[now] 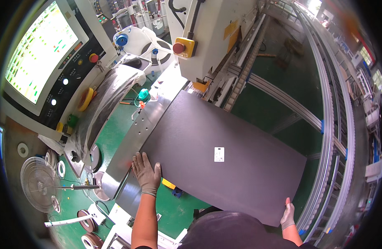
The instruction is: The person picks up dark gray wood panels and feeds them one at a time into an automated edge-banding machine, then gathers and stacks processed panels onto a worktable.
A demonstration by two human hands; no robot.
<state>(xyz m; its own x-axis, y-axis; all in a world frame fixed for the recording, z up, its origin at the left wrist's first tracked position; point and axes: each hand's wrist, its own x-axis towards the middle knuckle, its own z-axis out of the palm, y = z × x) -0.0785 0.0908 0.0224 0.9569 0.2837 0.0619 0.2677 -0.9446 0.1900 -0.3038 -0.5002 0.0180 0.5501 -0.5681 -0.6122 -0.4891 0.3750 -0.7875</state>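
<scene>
A large dark grey board [240, 124] with a white label [219, 154] on top lies aslant in front of me. Its left edge runs along a steel guide plate [137, 130]. My left hand [147, 174], in a grey glove, lies flat with its fingers stretched out at the board's near left corner, where board and plate meet. At the near right corner my right hand [288, 215], also gloved, holds the board's edge. One of its fingertips shows reddish; the other fingers are mostly hidden.
A machine head with a red stop button [179, 48] stands beyond the board. To the left are a control panel with a lit screen [43, 50] and a fan [40, 184]. Aluminium rails [324, 120] curve along the right. Edging rolls [91, 240] lie lower left on the green floor.
</scene>
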